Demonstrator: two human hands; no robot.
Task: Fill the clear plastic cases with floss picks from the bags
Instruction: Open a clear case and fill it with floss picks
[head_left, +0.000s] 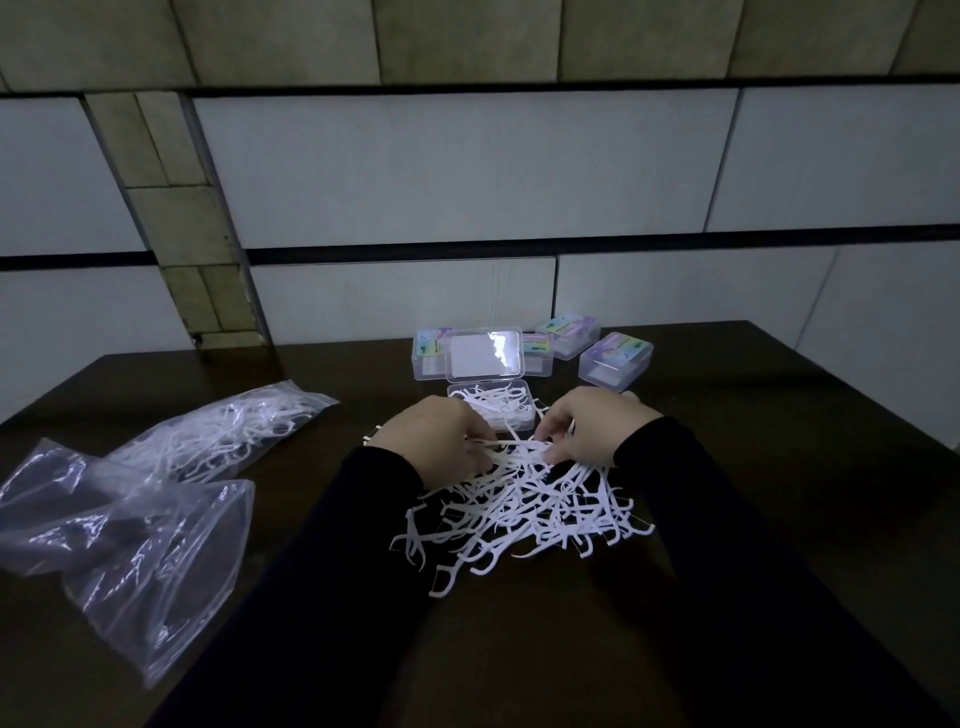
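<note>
Left hand (434, 435) and right hand (592, 427) both pinched bunch of floss picks (511, 448) above loose pile (524, 514) on dark surface (727, 597). Open clear case (491, 410) just beyond (partly filled). Full bag (223, 431) lay left.

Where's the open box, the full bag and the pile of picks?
Open box (491, 410): head view, on the picks-filled tray below its raised lid.
Full bag (218, 436): head view, middle of the bag.
Pile (524, 512): head view, centre of the loose picks.
</note>
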